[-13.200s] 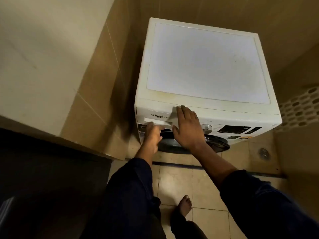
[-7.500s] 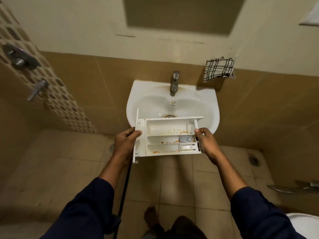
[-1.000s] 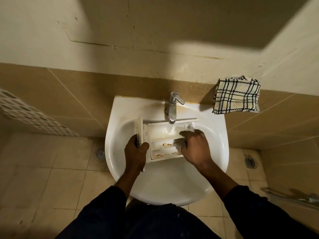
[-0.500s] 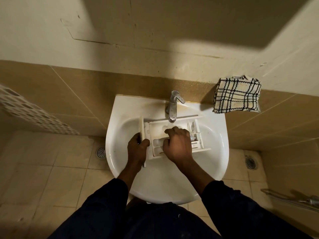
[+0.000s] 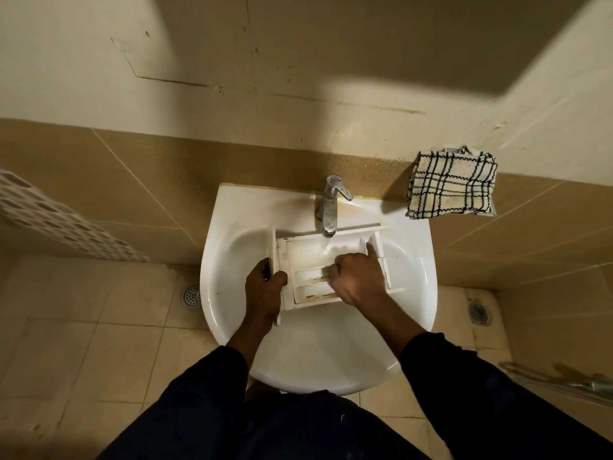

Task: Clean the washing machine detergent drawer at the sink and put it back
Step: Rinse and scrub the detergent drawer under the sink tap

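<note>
Over the white sink (image 5: 315,360), beneath the running tap (image 5: 330,207), left hand (image 5: 265,287) grips the detergent drawer (image 5: 305,254) by its front panel; right hand (image 5: 356,277) presses curled fingers (image 5: 332,272) into its compartments

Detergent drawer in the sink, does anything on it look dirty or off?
Yes. The detergent drawer has orange-brown residue streaks along its near compartments, beside the right hand. The sink rim is also stained brownish beside the tap.
</note>
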Action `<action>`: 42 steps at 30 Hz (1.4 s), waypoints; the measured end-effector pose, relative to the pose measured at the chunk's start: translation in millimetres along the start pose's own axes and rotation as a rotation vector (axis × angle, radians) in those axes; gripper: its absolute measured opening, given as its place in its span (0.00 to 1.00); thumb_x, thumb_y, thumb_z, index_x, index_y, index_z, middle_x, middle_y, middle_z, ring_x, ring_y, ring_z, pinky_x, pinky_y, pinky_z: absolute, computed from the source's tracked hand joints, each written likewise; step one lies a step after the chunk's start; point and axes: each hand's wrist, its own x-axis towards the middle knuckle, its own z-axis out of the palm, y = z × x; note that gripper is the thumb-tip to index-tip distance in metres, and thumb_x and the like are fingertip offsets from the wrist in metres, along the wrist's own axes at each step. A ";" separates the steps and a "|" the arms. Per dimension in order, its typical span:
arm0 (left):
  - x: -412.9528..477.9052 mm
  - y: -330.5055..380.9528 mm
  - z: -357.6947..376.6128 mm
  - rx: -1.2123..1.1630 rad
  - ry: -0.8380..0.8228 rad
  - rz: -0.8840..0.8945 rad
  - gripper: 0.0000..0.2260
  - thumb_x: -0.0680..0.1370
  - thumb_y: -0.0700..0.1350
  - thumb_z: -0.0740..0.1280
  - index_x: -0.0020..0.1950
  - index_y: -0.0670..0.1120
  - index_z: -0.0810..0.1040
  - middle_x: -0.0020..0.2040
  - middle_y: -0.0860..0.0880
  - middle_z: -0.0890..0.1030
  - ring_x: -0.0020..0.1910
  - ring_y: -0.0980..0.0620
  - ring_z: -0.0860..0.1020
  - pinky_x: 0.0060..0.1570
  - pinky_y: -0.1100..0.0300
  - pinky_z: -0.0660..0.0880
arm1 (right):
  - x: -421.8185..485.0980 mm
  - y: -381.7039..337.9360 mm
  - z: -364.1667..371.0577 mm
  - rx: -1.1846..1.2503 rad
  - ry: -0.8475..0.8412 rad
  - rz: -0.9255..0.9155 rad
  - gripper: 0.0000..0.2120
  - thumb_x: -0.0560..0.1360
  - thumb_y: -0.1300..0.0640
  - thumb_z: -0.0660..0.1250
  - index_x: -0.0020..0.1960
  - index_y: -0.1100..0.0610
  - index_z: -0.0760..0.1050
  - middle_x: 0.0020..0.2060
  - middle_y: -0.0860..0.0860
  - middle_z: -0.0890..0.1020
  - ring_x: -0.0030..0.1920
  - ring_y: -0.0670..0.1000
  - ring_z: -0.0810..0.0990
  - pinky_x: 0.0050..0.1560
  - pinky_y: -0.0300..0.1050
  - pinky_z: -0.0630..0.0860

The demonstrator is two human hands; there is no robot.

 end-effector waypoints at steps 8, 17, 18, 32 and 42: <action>3.9 22.3 11.6 -0.034 -0.128 -0.148 0.06 0.69 0.36 0.62 0.33 0.42 0.75 0.30 0.47 0.75 0.32 0.50 0.72 0.34 0.58 0.69 | -2.4 -49.8 1.6 0.261 0.280 -0.186 0.20 0.68 0.57 0.62 0.58 0.63 0.79 0.55 0.59 0.82 0.56 0.59 0.79 0.66 0.51 0.68; 16.9 20.6 13.1 -0.118 -0.124 -0.319 0.02 0.65 0.36 0.64 0.35 0.40 0.75 0.35 0.42 0.75 0.38 0.46 0.72 0.39 0.56 0.69 | -15.9 -28.4 -3.5 0.126 -0.134 -0.483 0.24 0.77 0.57 0.52 0.70 0.62 0.69 0.73 0.59 0.66 0.74 0.57 0.63 0.75 0.51 0.55; 17.7 20.4 13.1 -0.122 -0.132 -0.339 0.05 0.63 0.38 0.64 0.37 0.39 0.76 0.36 0.42 0.75 0.38 0.45 0.72 0.40 0.54 0.69 | -27.0 -22.8 -6.5 0.121 -0.149 -0.529 0.24 0.75 0.58 0.53 0.69 0.62 0.71 0.73 0.59 0.67 0.73 0.57 0.63 0.75 0.51 0.55; 6.7 37.8 23.7 -0.079 -0.251 -0.275 0.13 0.66 0.42 0.69 0.42 0.32 0.76 0.37 0.42 0.75 0.37 0.48 0.73 0.39 0.56 0.69 | -22.8 20.5 -15.2 0.111 -0.001 -0.265 0.35 0.71 0.48 0.44 0.72 0.62 0.67 0.73 0.58 0.67 0.74 0.56 0.63 0.75 0.48 0.53; 3.9 30.4 28.5 -0.101 -0.210 -0.275 0.09 0.64 0.40 0.67 0.38 0.35 0.74 0.34 0.44 0.71 0.37 0.48 0.69 0.40 0.54 0.66 | -19.8 12.4 -11.4 0.078 0.000 -0.338 0.31 0.74 0.51 0.48 0.72 0.62 0.67 0.72 0.60 0.67 0.74 0.58 0.63 0.75 0.53 0.56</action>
